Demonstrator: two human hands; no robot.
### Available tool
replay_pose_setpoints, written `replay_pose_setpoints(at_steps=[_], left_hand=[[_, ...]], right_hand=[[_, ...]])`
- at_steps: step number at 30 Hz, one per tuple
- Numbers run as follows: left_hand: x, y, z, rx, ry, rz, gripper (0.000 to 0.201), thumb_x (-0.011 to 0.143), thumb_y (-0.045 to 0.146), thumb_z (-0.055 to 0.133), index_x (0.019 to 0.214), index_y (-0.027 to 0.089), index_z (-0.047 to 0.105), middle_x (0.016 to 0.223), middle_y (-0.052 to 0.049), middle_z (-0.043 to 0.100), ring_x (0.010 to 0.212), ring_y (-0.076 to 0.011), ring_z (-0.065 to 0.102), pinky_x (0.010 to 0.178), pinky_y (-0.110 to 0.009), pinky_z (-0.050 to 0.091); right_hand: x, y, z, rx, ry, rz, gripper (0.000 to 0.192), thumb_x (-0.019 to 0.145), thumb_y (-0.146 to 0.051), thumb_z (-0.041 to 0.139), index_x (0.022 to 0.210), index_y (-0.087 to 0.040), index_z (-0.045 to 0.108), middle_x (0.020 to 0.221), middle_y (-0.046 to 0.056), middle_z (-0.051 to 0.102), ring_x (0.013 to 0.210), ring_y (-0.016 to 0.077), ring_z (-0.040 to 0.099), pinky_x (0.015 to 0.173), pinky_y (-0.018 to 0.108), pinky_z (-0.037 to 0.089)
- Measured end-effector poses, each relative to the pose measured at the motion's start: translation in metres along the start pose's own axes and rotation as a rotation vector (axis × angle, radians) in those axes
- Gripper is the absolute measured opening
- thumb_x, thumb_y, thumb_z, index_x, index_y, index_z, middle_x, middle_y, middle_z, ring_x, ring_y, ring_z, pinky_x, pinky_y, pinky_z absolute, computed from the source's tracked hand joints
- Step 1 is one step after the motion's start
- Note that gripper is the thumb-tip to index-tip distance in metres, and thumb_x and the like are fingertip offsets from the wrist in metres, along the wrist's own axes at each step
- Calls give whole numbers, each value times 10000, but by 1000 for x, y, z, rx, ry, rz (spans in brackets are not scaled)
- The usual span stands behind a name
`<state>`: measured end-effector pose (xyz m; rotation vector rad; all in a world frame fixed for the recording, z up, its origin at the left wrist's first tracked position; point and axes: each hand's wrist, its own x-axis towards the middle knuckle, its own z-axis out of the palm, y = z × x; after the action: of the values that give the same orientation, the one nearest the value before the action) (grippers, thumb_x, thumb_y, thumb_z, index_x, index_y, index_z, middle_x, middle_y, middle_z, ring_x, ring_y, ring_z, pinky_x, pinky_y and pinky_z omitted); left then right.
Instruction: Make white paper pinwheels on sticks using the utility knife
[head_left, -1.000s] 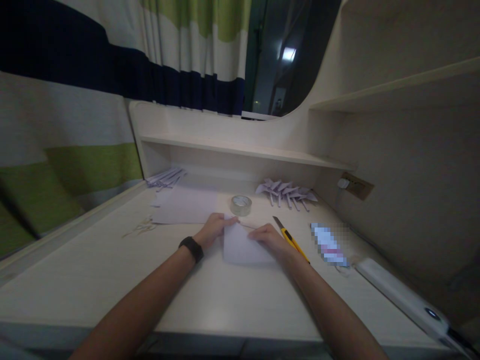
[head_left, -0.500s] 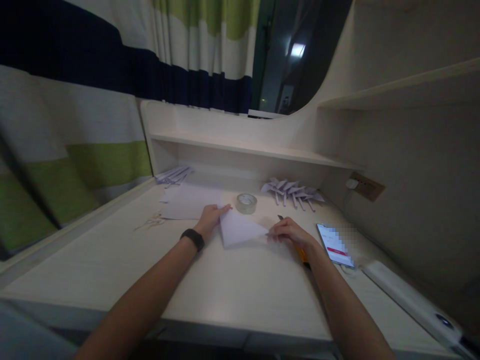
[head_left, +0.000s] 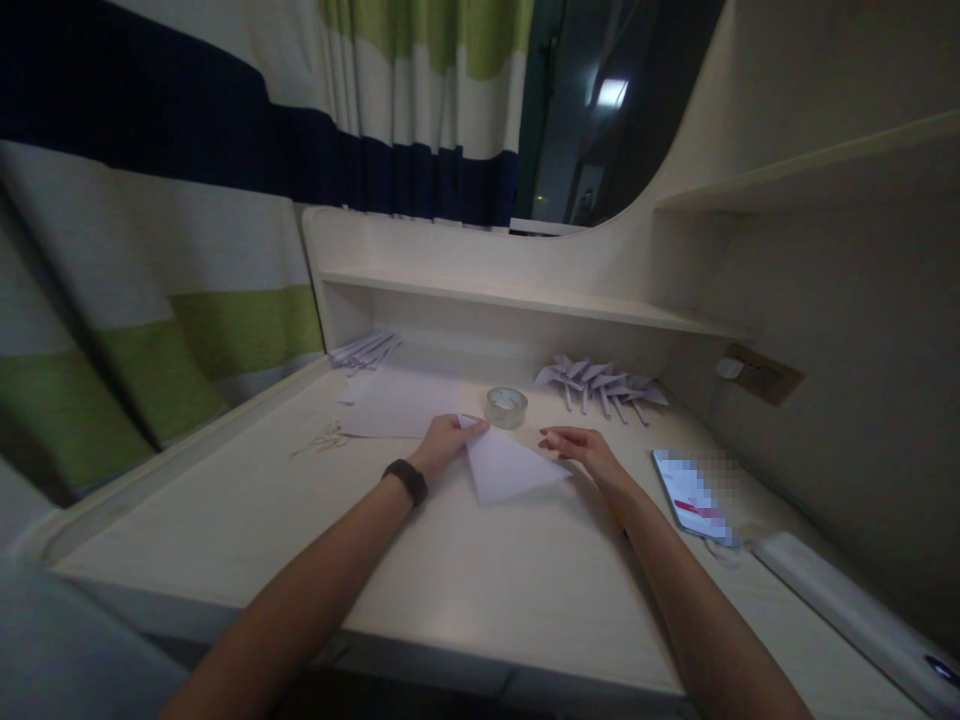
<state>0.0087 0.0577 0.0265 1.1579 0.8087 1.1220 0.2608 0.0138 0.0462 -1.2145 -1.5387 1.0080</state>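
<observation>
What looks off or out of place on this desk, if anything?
Nothing stands out. The paper lies folded into a clean triangle, left hand on its left corner, right hand just beyond its right edge. The tape, phone and folded pieces sit flat and undamaged; nothing spilled.

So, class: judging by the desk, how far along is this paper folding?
Done: folded paper shapes lie by the back wall. In hand: the left hand pins a sheet folded into a triangle, the right hand beside it. Left: flat sheets lie unfolded.
</observation>
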Motion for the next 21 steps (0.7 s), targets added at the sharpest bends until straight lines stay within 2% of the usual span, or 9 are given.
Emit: replay_pose_setpoints(at_steps=[3, 6, 10, 14, 16, 21], left_hand=[[-5, -3, 9, 36, -121, -21, 399, 587, 396, 814, 768, 64, 685, 756, -106, 680, 641, -161, 608, 621, -282, 480], [-6, -6, 13, 66, -161, -32, 411, 592, 420, 802, 782, 70, 701, 766, -114, 685, 650, -171, 615, 618, -286, 472], [-5, -4, 6, 197, -179, -37, 360, 607, 403, 781, 756, 82, 715, 726, -105, 680, 634, -171, 608, 570, -261, 447], [-5, 1, -6, 446, -399, -88, 252, 630, 357, 742, 700, 115, 736, 653, -75, 676, 578, -158, 580, 528, -235, 407], [-6, 2, -8, 564, -499, -69, 207, 634, 337, 730, 685, 137, 748, 637, -63, 686, 565, -154, 572, 547, -237, 408], [-11, 4, -1, 696, -619, 1, 181, 655, 334, 699, 728, 183, 766, 713, -48, 724, 607, -168, 594, 595, -244, 421]], right_hand=[[-4, -2, 8, -45, -202, 87, 425, 609, -476, 752, 795, -95, 732, 674, 69, 673, 606, 153, 541, 574, 268, 385], [-5, -1, 10, -56, -263, 123, 389, 569, -467, 780, 698, -107, 713, 587, 30, 631, 534, 116, 480, 539, 256, 358], [-5, -1, 2, -49, -300, 115, 392, 574, -476, 773, 705, -114, 701, 609, 25, 631, 553, 112, 489, 551, 247, 365], [-6, -2, -1, -85, -411, 156, 372, 591, -465, 761, 728, -123, 706, 657, 33, 652, 586, 127, 526, 567, 246, 391], [-6, -1, 2, -129, -455, 134, 340, 599, -445, 757, 703, -125, 708, 648, 34, 652, 596, 132, 532, 575, 247, 399], [-8, 0, 15, -161, -510, 66, 307, 642, -439, 724, 687, -136, 713, 654, 30, 657, 610, 137, 540, 606, 255, 420]])
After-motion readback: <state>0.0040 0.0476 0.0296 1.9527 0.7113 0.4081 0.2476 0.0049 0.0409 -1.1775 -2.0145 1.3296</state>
